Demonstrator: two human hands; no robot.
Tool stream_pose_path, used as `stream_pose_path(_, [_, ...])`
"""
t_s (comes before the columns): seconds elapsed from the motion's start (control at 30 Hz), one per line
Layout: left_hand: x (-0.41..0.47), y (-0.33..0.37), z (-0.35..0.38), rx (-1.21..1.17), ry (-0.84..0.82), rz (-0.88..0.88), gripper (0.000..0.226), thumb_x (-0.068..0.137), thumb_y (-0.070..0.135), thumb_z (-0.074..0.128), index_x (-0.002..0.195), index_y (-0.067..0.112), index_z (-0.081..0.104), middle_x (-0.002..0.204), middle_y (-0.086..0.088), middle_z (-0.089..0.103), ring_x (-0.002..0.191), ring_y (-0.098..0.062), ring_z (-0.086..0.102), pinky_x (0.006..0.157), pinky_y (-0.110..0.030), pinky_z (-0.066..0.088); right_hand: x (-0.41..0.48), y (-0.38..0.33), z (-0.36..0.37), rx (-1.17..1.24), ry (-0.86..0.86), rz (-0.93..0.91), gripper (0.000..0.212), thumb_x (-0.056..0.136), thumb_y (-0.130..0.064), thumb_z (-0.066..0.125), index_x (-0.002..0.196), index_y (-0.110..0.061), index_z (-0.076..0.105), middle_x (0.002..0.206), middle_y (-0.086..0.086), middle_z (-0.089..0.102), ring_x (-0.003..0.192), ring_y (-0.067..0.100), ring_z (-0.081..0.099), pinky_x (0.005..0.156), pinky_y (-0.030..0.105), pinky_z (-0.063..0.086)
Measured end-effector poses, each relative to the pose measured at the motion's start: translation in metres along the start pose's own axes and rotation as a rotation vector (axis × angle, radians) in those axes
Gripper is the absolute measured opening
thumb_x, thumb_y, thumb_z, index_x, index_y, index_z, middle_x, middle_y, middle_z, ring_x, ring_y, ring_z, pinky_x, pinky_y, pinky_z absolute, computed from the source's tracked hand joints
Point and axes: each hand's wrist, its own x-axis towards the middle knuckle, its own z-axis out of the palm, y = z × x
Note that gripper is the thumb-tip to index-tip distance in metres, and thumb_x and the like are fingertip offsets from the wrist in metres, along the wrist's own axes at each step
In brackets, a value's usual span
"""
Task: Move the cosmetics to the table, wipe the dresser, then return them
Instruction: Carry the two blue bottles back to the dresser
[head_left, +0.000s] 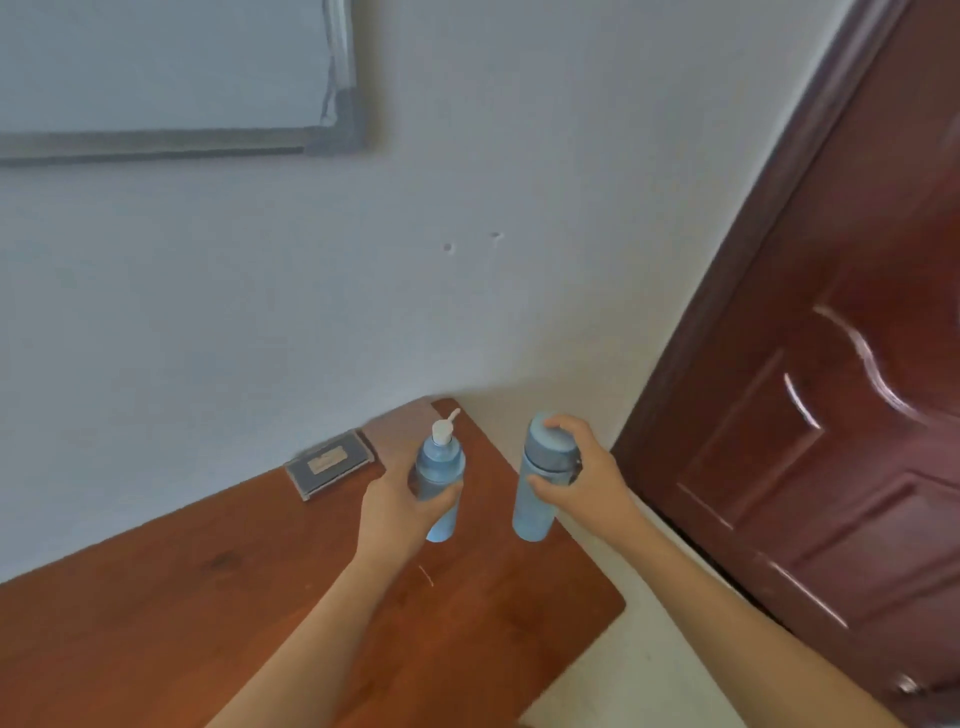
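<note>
Left hand: I am seeing the left hand (397, 501) wrapping its fingers round the middle of a translucent blue plastic pump bottle with a white dispenser head (439, 480), clenching it upright.
Pump bottle: it is hanging over the far right corner of the reddish-brown wooden tabletop (208, 597); whether its base is touching the wood I cannot tell (the picture is soft here).
Right hand: the right hand (576, 475) is grasping a taller pale blue cylindrical bottle with a grey-blue screw cap (540, 478), thumb pressing the front of the body and fingers curling over the cap.
Capped bottle: it is standing nearly upright, its lower end showing at the right edge of the tabletop, near the pump bottle but apart from it.
Flat box: a small dark grey rectangular box with a pale label (330, 464) is lying at the far edge of the tabletop, against the pale wall (467, 208), just left of the pump bottle.
Door: a dark red-brown panelled wooden door (831, 415) is filling the right side.
Frame: a grey-framed panel (171, 73) is hanging on the wall at upper left.
</note>
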Motion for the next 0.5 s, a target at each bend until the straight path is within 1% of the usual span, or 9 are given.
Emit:
stream_pose_path(0.07, [-0.010,0.002,0.003,-0.011,-0.099,0.065,0.056,0.073,0.020,0.075,0.124,0.019,0.051,0.102,0.007,0.061,0.089,-0.013,0.058,0.075,-0.024,0.046,-0.037,-0.007,-0.009,-0.022,0.074,0.068,0.051,0.078,-0.002,0.069,0.106,-0.033,0.040,0.107,-0.024,0.041,0.086,-0.018,0.048,0.068,0.002,0.038])
stream_pose_path(0.13, [-0.022,0.005,0.013,-0.030,-0.217,0.128,0.056,0.073,0.020,0.075,0.124,0.022,0.051,0.102,0.010,0.060,0.089,-0.013,0.058,0.075,-0.023,0.045,-0.075,-0.012,-0.019,-0.046,0.165,0.143,0.053,0.078,-0.004,0.070,0.104,-0.038,0.039,0.109,-0.024,0.042,0.093,-0.012,0.049,0.072,0.003,0.040])
stream_pose_path(0.17, [-0.029,0.009,0.021,-0.035,-0.286,0.150,0.056,0.073,0.020,0.074,0.124,0.022,0.051,0.102,0.010,0.060,0.090,-0.014,0.058,0.076,-0.024,0.046,-0.095,-0.014,-0.024,-0.058,0.221,0.186,0.054,0.077,-0.004,0.070,0.102,-0.041,0.039,0.109,-0.024,0.042,0.094,-0.012,0.049,0.072,0.003,0.040])
stream_pose_path(0.23, [-0.045,0.021,0.041,-0.055,-0.428,0.177,0.057,0.074,0.022,0.074,0.125,0.021,0.050,0.102,0.010,0.059,0.091,-0.014,0.058,0.078,-0.025,0.047,-0.135,-0.019,-0.037,-0.103,0.328,0.264,0.054,0.077,-0.004,0.070,0.099,-0.041,0.038,0.106,-0.023,0.044,0.085,-0.018,0.048,0.068,0.002,0.039])
stream_pose_path(0.33, [-0.075,0.041,0.075,-0.105,-0.620,0.247,0.054,0.074,0.019,0.074,0.123,0.022,0.052,0.099,0.010,0.060,0.087,-0.012,0.058,0.075,-0.021,0.046,-0.196,-0.026,-0.060,-0.205,0.492,0.362,0.055,0.076,-0.002,0.071,0.099,-0.040,0.038,0.100,-0.021,0.046,0.074,-0.018,0.048,0.063,0.004,0.038])
stream_pose_path(0.43, [-0.110,0.061,0.104,-0.168,-0.790,0.343,0.044,0.072,0.017,0.075,0.109,0.032,0.055,0.094,0.012,0.064,0.084,-0.010,0.060,0.074,-0.022,0.046,-0.258,-0.036,-0.082,-0.224,0.677,0.456,0.058,0.074,0.003,0.070,0.100,-0.039,0.039,0.096,-0.019,0.047,0.072,-0.018,0.049,0.062,0.003,0.039])
stream_pose_path(0.5, [-0.134,0.077,0.123,-0.181,-0.910,0.404,0.044,0.068,0.026,0.075,0.104,0.039,0.053,0.095,0.014,0.065,0.086,-0.008,0.061,0.076,-0.025,0.047,-0.295,-0.043,-0.094,-0.254,0.787,0.486,0.059,0.073,0.006,0.071,0.098,-0.037,0.039,0.098,-0.019,0.048,0.075,-0.019,0.051,0.065,0.001,0.038])
